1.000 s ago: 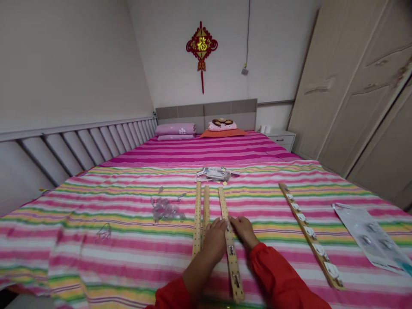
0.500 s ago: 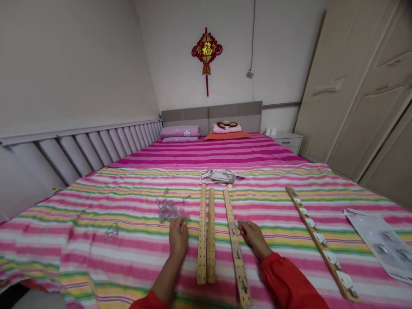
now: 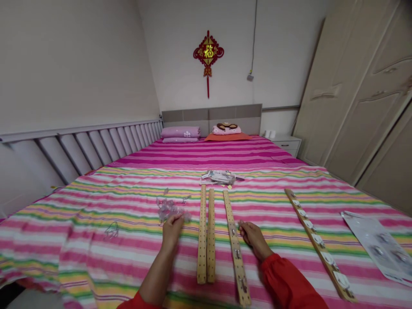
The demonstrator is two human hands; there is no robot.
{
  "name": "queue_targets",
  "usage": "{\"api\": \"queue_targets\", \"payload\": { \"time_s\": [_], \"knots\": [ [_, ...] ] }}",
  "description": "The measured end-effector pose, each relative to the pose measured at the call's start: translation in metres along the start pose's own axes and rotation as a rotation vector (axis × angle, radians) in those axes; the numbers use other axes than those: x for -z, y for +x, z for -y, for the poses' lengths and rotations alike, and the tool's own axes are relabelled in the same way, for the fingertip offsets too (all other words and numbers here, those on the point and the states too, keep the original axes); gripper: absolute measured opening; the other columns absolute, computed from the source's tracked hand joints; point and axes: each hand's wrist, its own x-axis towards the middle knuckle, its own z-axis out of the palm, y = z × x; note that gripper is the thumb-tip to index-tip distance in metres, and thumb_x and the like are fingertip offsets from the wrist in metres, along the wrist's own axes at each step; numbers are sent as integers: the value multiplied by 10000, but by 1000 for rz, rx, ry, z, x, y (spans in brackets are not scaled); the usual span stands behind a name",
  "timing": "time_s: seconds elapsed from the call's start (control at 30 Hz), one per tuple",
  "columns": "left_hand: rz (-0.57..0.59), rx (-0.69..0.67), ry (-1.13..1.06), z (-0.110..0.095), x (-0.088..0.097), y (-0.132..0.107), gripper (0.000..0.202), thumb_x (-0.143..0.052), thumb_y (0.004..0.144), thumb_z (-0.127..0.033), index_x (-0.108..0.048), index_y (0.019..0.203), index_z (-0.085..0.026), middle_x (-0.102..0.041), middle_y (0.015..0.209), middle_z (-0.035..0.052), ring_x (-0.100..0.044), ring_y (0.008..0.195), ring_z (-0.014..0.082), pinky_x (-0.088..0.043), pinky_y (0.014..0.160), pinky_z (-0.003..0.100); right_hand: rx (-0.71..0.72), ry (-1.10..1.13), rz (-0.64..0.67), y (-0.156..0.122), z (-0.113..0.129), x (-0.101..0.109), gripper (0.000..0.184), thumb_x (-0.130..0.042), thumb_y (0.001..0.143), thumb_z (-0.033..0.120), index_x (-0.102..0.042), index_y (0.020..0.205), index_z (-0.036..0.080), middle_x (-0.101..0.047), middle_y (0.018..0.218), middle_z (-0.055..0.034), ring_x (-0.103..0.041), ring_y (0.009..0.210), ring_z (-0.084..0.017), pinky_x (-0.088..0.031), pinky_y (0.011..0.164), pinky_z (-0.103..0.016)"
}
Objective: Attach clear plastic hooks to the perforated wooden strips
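You're in a home bedroom: before you are a striped bedspread, a headboard, folded purple bedding, a nightstand, a panelled wardrobe and a Chinese-knot wall hanging.

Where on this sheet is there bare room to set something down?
Mainly the sheet between the clip strip and the disc strip, past the right hand. Another patch runs between the thin tangle and the plastic pieces. Crowded: from those pieces, by the left hand, to the plain strips.
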Motion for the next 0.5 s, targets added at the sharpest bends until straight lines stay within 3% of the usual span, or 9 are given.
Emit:
{"api": "queue_targets", "payload": {
  "time_s": [0.1, 0.27, 0.4, 0.5],
  "knots": [
    [79, 193, -243, -18, -1, -13, 220, -767, 570, -286, -690, 713, -139, -634, 602, -18, -558, 562, 97, -430, 544, 191, -3, 10, 13, -4, 6, 2, 428, -674, 603, 569, -488, 537, 189, -440, 402, 68, -255, 302, -31, -123, 336, -191],
    [154, 457, -486, -43, -6, -38, 106, -737, 664, -92, -659, 726, -129, -616, 598, -33, -539, 484, 30, -416, 458, 108, 13, 18, 30, -18, 18, 4, 420, -674, 622, 563, -527, 574, 172, -485, 451, 52, -273, 318, -34, -136, 340, -190],
    [296, 512, -618, -53, -13, -56, 110, -691, 726, -57, -647, 797, -128, -638, 668, -18, -587, 534, 44, -466, 486, 116, 78, 5, 88, -35, 33, -2, 426, -658, 664, 560, -552, 570, 159, -493, 456, 44, -293, 340, -38, -170, 360, -198],
    [457, 487, -764, -53, -18, -68, 130, -725, 712, -94, -638, 793, -145, -641, 719, -11, -612, 622, 59, -497, 567, 134, 78, 7, 230, -51, 48, -12, 426, -634, 694, 564, -580, 597, 152, -515, 477, 40, -303, 342, -37, -173, 366, -200]
  ]
}}
